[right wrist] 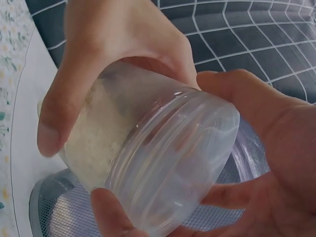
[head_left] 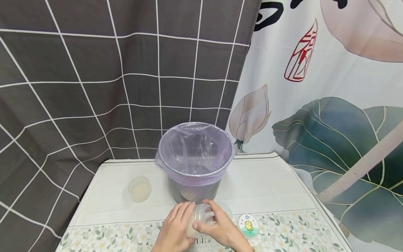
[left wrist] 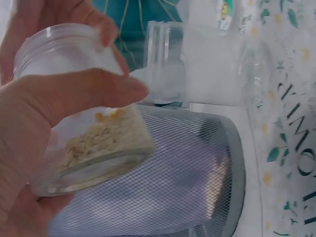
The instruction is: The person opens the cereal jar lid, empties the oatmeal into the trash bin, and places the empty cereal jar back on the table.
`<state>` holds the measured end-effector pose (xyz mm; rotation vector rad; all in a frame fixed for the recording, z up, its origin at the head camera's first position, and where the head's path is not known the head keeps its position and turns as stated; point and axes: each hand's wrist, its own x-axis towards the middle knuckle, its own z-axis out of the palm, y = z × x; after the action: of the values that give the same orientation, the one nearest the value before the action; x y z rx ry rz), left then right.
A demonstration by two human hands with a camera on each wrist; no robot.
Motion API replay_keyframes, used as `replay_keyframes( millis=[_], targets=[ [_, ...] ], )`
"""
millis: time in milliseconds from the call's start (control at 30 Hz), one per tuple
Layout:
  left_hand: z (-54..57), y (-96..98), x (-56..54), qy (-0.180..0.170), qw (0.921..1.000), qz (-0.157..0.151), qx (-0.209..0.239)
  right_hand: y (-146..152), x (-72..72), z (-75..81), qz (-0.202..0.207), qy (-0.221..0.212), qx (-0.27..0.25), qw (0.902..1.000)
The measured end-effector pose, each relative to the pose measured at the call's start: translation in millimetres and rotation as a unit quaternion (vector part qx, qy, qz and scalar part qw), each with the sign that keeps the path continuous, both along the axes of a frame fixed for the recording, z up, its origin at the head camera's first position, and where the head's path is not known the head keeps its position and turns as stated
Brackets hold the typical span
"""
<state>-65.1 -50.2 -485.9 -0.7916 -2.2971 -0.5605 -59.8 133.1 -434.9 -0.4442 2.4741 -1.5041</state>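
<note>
A clear plastic jar (head_left: 190,228) with a threaded neck lies tilted between both hands in front of the bin. Pale, crumbly stuff shows inside it, gathered toward the base in the left wrist view (left wrist: 108,138). My left hand (head_left: 176,225) grips the jar's body, thumb across its side. At the neck, my right hand (head_left: 225,229) curls its thumb and fingers around the rim; the right wrist view shows no lid on the ridged mouth (right wrist: 173,158). Beyond the right hand stands another clear jar (left wrist: 212,64). A round lid with a cartoon picture (head_left: 248,225) lies to the right.
A mesh bin (head_left: 195,189) with a purple liner bag stands just beyond the hands. Left of it is a small clear container (head_left: 140,189) with pale stuff inside. A white and floral cloth (head_left: 110,199) covers the table; curtains (head_left: 94,70) hang behind.
</note>
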Motion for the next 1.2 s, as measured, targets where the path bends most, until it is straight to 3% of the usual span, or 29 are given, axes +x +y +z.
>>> replay_keyframes(
  millis=[100,200,367,533,633,800,1033,1200],
  targets=[
    [4.3,-2.4,-0.3,-0.071,0.9974,-0.014,-0.004,1,0.4,0.3,0.007,0.007,0.012,0.9999],
    [8.1,-4.7,-1.3,-0.145,0.9885,-0.041,-0.004,3,1.0,0.3,0.014,0.010,0.024,0.9996],
    [14.4,-9.2,-4.1,-0.257,0.9632,-0.078,-0.008,3,0.9,-1.0,0.021,0.004,0.041,0.9989],
    [19.5,-14.0,-7.6,-0.335,0.9368,-0.103,0.005,3,1.4,-1.5,0.037,0.018,0.058,0.9975],
    [20.3,-17.2,-11.0,-0.363,0.9235,-0.122,0.015,3,0.9,-1.4,0.053,0.056,0.071,0.9944],
    [19.2,-22.3,-15.6,-0.384,0.9104,-0.152,0.031,5,-0.9,-1.4,0.083,0.117,0.078,0.9865],
    [14.6,-25.5,-19.8,-0.384,0.9073,-0.168,0.030,5,-1.8,-2.8,0.114,0.168,0.066,0.9769],
    [9.9,-26.5,-21.9,-0.385,0.9059,-0.175,0.029,6,-2.8,-1.4,0.129,0.182,0.070,0.9723]
  ],
)
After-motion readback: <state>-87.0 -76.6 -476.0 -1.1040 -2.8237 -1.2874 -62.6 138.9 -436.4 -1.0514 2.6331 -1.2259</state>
